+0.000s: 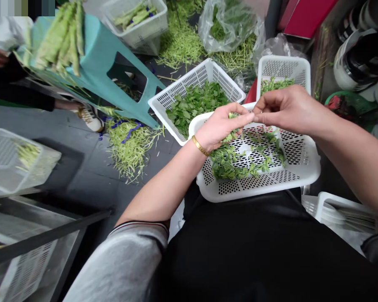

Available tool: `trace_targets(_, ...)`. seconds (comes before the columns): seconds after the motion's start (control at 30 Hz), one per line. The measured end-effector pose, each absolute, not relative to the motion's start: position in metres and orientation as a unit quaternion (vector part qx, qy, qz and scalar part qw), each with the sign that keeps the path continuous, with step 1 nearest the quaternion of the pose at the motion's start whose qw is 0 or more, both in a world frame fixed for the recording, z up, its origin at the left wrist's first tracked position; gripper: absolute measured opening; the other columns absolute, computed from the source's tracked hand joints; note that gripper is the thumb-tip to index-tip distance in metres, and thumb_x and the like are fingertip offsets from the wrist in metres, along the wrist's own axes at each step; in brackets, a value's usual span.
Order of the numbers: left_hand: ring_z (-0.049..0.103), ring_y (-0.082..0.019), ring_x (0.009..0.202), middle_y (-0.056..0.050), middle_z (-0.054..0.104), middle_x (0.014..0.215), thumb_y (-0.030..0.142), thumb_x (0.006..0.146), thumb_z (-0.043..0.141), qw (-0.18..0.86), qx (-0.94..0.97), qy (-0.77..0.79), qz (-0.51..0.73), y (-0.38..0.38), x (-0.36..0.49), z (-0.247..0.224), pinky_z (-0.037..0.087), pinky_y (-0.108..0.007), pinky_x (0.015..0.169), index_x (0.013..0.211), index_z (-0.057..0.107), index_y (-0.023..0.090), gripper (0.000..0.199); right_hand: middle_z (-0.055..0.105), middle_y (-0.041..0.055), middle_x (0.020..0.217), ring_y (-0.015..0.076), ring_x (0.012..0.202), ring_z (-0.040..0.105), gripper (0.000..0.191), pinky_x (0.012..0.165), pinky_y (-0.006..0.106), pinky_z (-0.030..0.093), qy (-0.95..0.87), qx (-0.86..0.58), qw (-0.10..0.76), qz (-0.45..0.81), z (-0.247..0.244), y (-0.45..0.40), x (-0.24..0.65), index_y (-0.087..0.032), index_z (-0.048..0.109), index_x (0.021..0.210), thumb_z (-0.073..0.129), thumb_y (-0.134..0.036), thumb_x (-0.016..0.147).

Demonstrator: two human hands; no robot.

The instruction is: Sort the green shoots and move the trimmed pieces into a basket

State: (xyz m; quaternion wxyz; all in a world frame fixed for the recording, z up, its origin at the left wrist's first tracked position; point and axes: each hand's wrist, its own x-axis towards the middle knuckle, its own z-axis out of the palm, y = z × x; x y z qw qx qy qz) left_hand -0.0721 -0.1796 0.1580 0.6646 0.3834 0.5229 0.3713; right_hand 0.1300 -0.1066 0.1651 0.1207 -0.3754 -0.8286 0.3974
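Near the middle of the frame, the left hand [222, 126] is curled around a small bunch of greens [232, 133], its thumb and forefinger brought together at the tips; the right hand [290, 108] comes in from the right side, thumb and forefinger closed to a pinch against the left fingertips, though whether a scrap of stem sits between them is too small to tell; the bunch is held over a white tray [262, 192] right of centre, where loose sprigs [228, 164] lie along the near side and toward the right; these greens look light, thin-stemmed and limp, likely to bend easily, snap at the joints and bruise if squeezed, perhaps a little slick if damp; the stems seem the best place to take hold, with a loose grip that spares the leaves; just beyond the tray, at upper centre, a white basket [228, 77] holds a heap of picked leaves [198, 104]; a smaller basket [285, 67] at upper right carries more sprigs; at upper left a teal stool [96, 44] bears long green stalks [63, 40], and pale shreds [127, 144] are strewn on the floor below it.
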Motion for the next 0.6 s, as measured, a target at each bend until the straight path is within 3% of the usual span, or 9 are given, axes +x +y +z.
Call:
trace_targets(0.07, 0.056, -0.005, 0.058, 0.007, 0.057, 0.065, 0.033, 0.092, 0.089, 0.659, 0.418, 0.516, 0.353, -0.18, -0.066, 0.159, 0.04, -0.019, 0.06, 0.085, 0.059, 0.019, 0.034, 0.068, 0.0005, 0.075, 0.0168, 0.073, 0.061, 0.018, 0.068, 0.031, 0.043, -0.797, -0.385, 0.161, 0.437, 0.172, -0.112, 0.143, -0.019, 0.08, 0.095, 0.078, -0.036, 0.098)
trace_targets(0.13, 0.056, -0.006, 0.057, 0.006, 0.057, 0.064, 0.032, 0.09, 0.091, 0.666, 0.431, 0.508, 0.337, -0.179, -0.063, 0.16, 0.038, -0.02, 0.059, 0.083, 0.059, 0.018, 0.035, 0.068, 0.001, 0.074, 0.0162, 0.07, 0.06, 0.017, 0.066, 0.031, 0.043, -0.789, -0.412, 0.137, 0.435, 0.173, -0.123, 0.153, -0.019, 0.081, 0.099, 0.074, -0.034, 0.102)
trace_targets(0.2, 0.052, -0.005, 0.052, 0.005, 0.058, 0.064, 0.029, 0.092, 0.085, 0.683, 0.422, 0.502, 0.32, -0.177, -0.064, 0.16, 0.034, -0.02, 0.054, 0.081, 0.059, 0.018, 0.031, 0.071, 0.0028, 0.076, 0.0167, 0.068, 0.06, 0.011, 0.065, 0.032, 0.042, -0.812, -0.437, 0.031, 0.386, 0.168, -0.136, 0.16, -0.019, 0.082, 0.1, 0.075, -0.028, 0.1)
trace_targets(0.27, 0.049, -0.003, 0.047, 0.003, 0.064, 0.067, 0.025, 0.093, 0.077, 0.701, 0.405, 0.499, 0.309, -0.176, -0.066, 0.16, 0.029, -0.02, 0.05, 0.08, 0.058, 0.018, 0.025, 0.074, 0.0083, 0.079, 0.0186, 0.069, 0.06, 0.01, 0.064, 0.034, 0.037, -0.844, -0.426, -0.138, 0.296, 0.161, -0.15, 0.161, -0.016, 0.083, 0.094, 0.078, -0.023, 0.097)
trace_targets(0.37, 0.049, -0.003, 0.046, 0.0, 0.071, 0.072, 0.018, 0.089, 0.075, 0.717, 0.396, 0.491, 0.297, -0.177, -0.065, 0.16, 0.03, -0.019, 0.048, 0.083, 0.06, 0.017, 0.016, 0.08, 0.0185, 0.092, 0.0211, 0.074, 0.062, 0.023, 0.063, 0.036, 0.03, -0.857, -0.366, -0.306, 0.197, 0.154, -0.164, 0.157, -0.01, 0.083, 0.09, 0.065, -0.017, 0.103)
trace_targets(0.43, 0.052, -0.004, 0.049, 0.002, 0.069, 0.068, 0.015, 0.086, 0.079, 0.719, 0.412, 0.483, 0.285, -0.178, -0.061, 0.159, 0.034, -0.019, 0.051, 0.085, 0.064, 0.016, 0.015, 0.081, 0.0183, 0.094, 0.0207, 0.075, 0.062, 0.026, 0.063, 0.036, 0.03, -0.858, -0.36, -0.31, 0.194, 0.157, -0.162, 0.155, -0.011, 0.083, 0.091, 0.06, -0.014, 0.104)
trace_targets(0.5, 0.055, -0.004, 0.053, 0.003, 0.066, 0.065, 0.014, 0.084, 0.085, 0.712, 0.439, 0.476, 0.271, -0.181, -0.053, 0.157, 0.04, -0.02, 0.055, 0.084, 0.068, 0.014, 0.017, 0.078, 0.0115, 0.085, 0.0184, 0.071, 0.06, 0.019, 0.064, 0.034, 0.033, -0.851, -0.383, -0.274, 0.232, 0.167, -0.152, 0.157, -0.015, 0.082, 0.089, 0.067, -0.016, 0.101)
trace_targets(0.6, 0.055, -0.005, 0.055, 0.005, 0.064, 0.064, 0.014, 0.083, 0.091, 0.698, 0.478, 0.469, 0.252, -0.183, -0.042, 0.157, 0.043, -0.02, 0.059, 0.082, 0.07, 0.013, 0.021, 0.068, 0.002, 0.069, 0.0154, 0.065, 0.057, 0.015, 0.068, 0.031, 0.04, -0.839, -0.42, -0.136, 0.319, 0.185, -0.134, 0.168, -0.019, 0.081, 0.087, 0.077, -0.028, 0.098)
